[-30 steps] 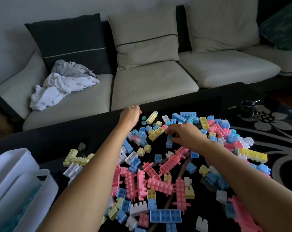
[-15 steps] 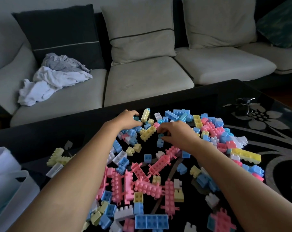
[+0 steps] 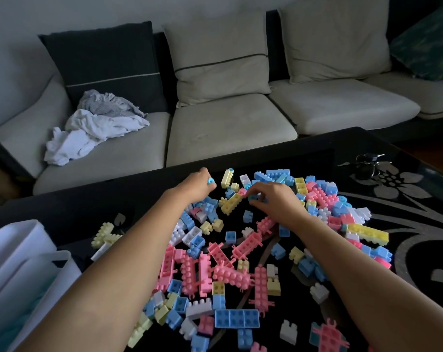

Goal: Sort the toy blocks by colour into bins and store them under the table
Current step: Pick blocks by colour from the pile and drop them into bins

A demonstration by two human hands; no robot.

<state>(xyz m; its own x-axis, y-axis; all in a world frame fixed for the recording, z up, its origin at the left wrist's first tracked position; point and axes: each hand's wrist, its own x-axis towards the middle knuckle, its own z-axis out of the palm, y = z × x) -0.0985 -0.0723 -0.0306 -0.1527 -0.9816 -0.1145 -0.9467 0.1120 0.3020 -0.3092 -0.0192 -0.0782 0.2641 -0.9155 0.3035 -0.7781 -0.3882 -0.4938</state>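
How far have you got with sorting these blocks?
Barely begun. Something bluish shows in the nearer white bin. The left hand grips a small blue ring and the right hand pinches a blue piece. Most blocks, pink, yellow, white and blue, lie mixed on the table.

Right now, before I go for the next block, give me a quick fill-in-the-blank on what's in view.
1. The left hand pinches a small round ____ piece.
2. The bins stand to the ____ of the blocks.
3. The right hand pinches a block; the keys lie to its ____.

Missing words: blue; left; right.
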